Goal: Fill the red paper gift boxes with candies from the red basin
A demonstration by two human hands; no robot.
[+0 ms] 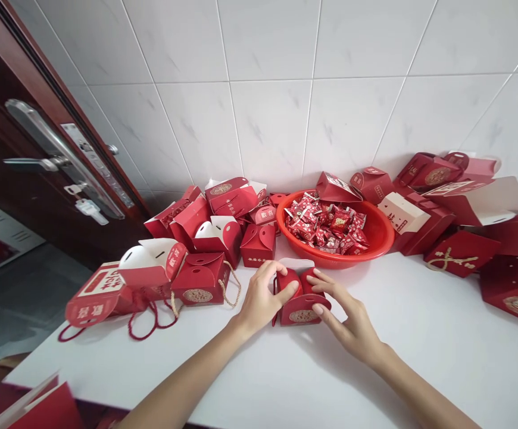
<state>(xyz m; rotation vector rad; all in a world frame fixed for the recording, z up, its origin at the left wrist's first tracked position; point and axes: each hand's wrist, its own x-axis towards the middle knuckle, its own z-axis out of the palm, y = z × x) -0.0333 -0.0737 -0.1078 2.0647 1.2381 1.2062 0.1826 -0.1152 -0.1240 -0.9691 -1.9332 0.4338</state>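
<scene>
A small red gift box (pixel 301 316) with a gold round emblem stands upright on the white table, between my two hands. Its curved top flaps are partly folded inward, and a pale inner flap shows at the back. My left hand (pixel 263 298) grips the box's left side, thumb on a flap and fingers behind. On the right side, my right hand (pixel 346 316) holds it with the thumb at the front flap and fingers on the side flap. A dark red cord hangs at the box's left edge. Behind the box sits an orange-red plastic basin (pixel 379 229) of wrapped candies (pixel 330 223).
Several red gift boxes (pixel 205 280) with cord handles crowd the table's left. More boxes and bags (pixel 459 250) lie at the right. A white tiled wall (pixel 268 125) rises behind. At left is a dark red door (pixel 40 179) with keys (pixel 90 210) in its lock.
</scene>
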